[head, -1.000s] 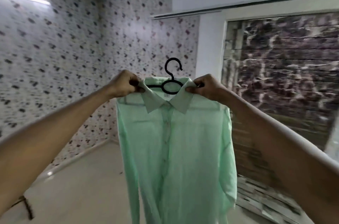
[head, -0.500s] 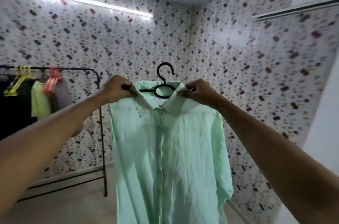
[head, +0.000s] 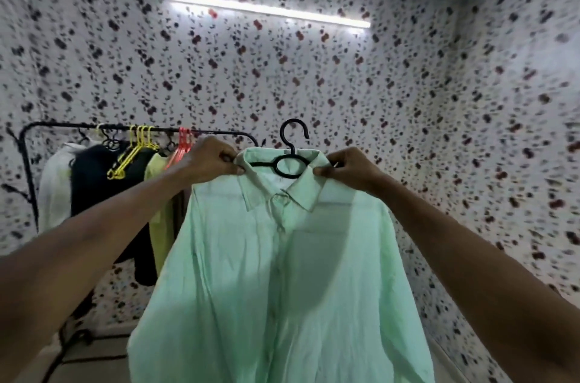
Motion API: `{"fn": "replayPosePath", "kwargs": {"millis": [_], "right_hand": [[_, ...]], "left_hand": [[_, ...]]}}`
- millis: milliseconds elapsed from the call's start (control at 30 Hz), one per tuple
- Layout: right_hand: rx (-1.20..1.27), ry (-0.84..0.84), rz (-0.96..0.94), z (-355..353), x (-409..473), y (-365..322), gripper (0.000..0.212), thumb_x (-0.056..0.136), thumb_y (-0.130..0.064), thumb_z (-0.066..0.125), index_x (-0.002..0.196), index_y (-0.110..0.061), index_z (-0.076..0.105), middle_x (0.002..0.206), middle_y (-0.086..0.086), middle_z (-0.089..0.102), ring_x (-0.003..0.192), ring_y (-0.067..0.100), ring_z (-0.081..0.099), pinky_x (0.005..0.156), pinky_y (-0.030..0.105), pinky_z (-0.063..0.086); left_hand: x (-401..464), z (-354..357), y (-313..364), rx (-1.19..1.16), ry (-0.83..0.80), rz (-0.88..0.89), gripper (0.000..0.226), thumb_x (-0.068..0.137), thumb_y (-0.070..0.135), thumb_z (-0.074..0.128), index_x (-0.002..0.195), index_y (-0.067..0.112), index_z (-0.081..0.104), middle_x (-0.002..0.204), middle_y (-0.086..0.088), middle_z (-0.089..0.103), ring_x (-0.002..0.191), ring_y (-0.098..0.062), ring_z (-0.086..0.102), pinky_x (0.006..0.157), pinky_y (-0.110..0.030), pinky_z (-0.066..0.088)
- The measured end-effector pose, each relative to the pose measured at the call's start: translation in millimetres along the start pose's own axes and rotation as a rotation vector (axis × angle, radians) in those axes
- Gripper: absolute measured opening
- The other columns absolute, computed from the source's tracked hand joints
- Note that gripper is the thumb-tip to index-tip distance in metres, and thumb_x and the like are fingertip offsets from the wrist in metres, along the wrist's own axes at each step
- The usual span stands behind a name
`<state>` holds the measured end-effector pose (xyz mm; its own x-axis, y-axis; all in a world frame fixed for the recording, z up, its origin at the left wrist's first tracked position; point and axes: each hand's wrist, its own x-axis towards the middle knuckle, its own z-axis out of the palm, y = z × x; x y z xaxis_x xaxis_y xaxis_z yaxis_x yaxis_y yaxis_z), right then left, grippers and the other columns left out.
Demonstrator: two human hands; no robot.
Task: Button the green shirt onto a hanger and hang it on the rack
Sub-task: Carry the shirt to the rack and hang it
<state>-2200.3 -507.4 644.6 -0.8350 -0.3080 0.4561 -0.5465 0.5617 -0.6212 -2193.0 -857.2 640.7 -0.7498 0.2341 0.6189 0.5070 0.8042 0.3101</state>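
A: Where's the shirt (head: 282, 272)?

B: Up in the air, centre of view, on a black hanger (head: 287, 162). It hangs free below the collar, front placket closed as far as I can see. Buttons are too blurred to count.

A: Hands?

B: Left hand (head: 212, 159) has its fingers curled, pinching the left shoulder at the collar edge. Right hand (head: 348, 167) does the same on the right side. Both arms are stretched out.

A: Why hold it that way?

B: My guess is that a grip at each shoulder keeps the hanger level, so the shirt can't slide off. It also leaves the hook (head: 293, 131) clear above the collar, ready for a bar.

A: Rack?

B: The rack (head: 131, 128) is far left against the spotted wall. Its black bar already carries dark and pale clothes plus yellow hangers (head: 138, 147) and red ones. The left arm crosses in front of its right end.

A: Stage?

B: Looks like carrying, with hanging not yet done. The bar's right end seems the likeliest free spot, though the hand hides some of it.
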Motion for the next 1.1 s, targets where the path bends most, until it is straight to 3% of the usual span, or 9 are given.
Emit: {"fn": "replayPosePath", "kwargs": {"millis": [100,267,367,467,600,733,867,1000,1100], "right_hand": [[0.017,-0.040,-0.024,31.9,80.8,-0.7,0.015,0.084,-0.029,0.083,0.091,-0.015,0.082,0.074,0.001,0.074,0.061,0.010,0.061,0.058,0.025,0.047],[0.021,-0.075,-0.001,83.4,200.3,27.4,0.017,0.086,-0.031,0.082,0.094,-0.016,0.081,0.077,0.001,0.077,0.059,0.008,0.065,0.056,0.023,0.053],[0.025,-0.102,-0.025,118.2,273.5,49.8,0.015,0.084,-0.033,0.083,0.093,-0.021,0.082,0.086,0.007,0.079,0.067,0.014,0.067,0.063,0.030,0.055],[0.017,-0.105,-0.046,140.7,319.3,68.0,0.016,0.084,-0.035,0.082,0.090,-0.019,0.081,0.086,0.010,0.078,0.064,0.012,0.062,0.058,0.027,0.051],[0.024,-0.070,-0.072,171.1,396.2,114.5,0.015,0.084,-0.035,0.081,0.091,-0.021,0.082,0.081,0.005,0.076,0.064,0.012,0.060,0.061,0.028,0.048],[0.000,-0.046,-0.074,184.4,485.9,149.9,0.015,0.086,-0.032,0.079,0.093,-0.019,0.081,0.074,-0.002,0.071,0.063,0.011,0.056,0.058,0.027,0.044],[-0.020,-0.022,-0.056,195.1,550.6,174.6,0.013,0.087,-0.032,0.078,0.095,-0.021,0.081,0.077,-0.001,0.073,0.064,0.009,0.059,0.054,0.018,0.046],[0.002,0.031,-0.006,230.0,595.6,198.2,0.015,0.084,-0.030,0.080,0.092,-0.018,0.082,0.083,0.006,0.078,0.075,0.027,0.072,0.069,0.042,0.061],[0.026,0.054,0.055,249.5,615.8,219.7,0.014,0.085,-0.030,0.078,0.093,-0.018,0.081,0.083,0.005,0.078,0.074,0.024,0.071,0.071,0.045,0.060]], "left_hand": [[43.6,-10.6,-68.3,0.003,0.023,-0.058,0.022,0.071,0.022,0.092,0.078,0.005,0.079,0.074,-0.018,0.072,0.060,-0.012,0.053,0.055,-0.036,0.050],[109.7,-1.0,-157.7,0.011,0.034,-0.109,0.019,0.072,0.022,0.092,0.080,0.008,0.081,0.071,-0.016,0.070,0.055,-0.003,0.044,0.050,-0.023,0.034],[146.7,15.1,-221.2,-0.004,0.048,-0.168,0.018,0.071,0.023,0.092,0.084,0.014,0.083,0.070,-0.010,0.072,0.060,-0.010,0.052,0.056,-0.028,0.042],[168.8,30.5,-260.0,-0.026,0.072,-0.194,0.019,0.071,0.024,0.092,0.088,0.019,0.083,0.073,-0.002,0.075,0.062,-0.009,0.057,0.057,-0.033,0.050],[228.1,63.1,-320.1,-0.021,0.083,-0.197,0.017,0.073,0.023,0.091,0.087,0.024,0.082,0.067,0.010,0.070,0.054,0.006,0.053,0.049,-0.009,0.039],[301.2,96.0,-377.7,-0.050,0.143,-0.225,0.018,0.074,0.025,0.090,0.089,0.022,0.081,0.069,0.010,0.071,0.061,0.000,0.058,0.052,-0.010,0.041],[355.0,117.9,-416.2,-0.038,0.090,-0.249,0.022,0.077,0.027,0.088,0.096,0.020,0.080,0.084,0.005,0.075,0.076,-0.008,0.067,0.057,-0.009,0.048],[392.1,133.3,-461.3,-0.040,0.095,-0.260,0.022,0.079,0.022,0.087,0.098,0.016,0.078,0.086,0.000,0.076,0.083,-0.021,0.072,0.075,-0.031,0.062],[417.4,156.4,-483.2,-0.002,0.082,-0.249,0.023,0.081,0.017,0.084,0.102,0.011,0.076,0.090,-0.004,0.074,0.085,-0.023,0.070,0.074,-0.030,0.059]]}}
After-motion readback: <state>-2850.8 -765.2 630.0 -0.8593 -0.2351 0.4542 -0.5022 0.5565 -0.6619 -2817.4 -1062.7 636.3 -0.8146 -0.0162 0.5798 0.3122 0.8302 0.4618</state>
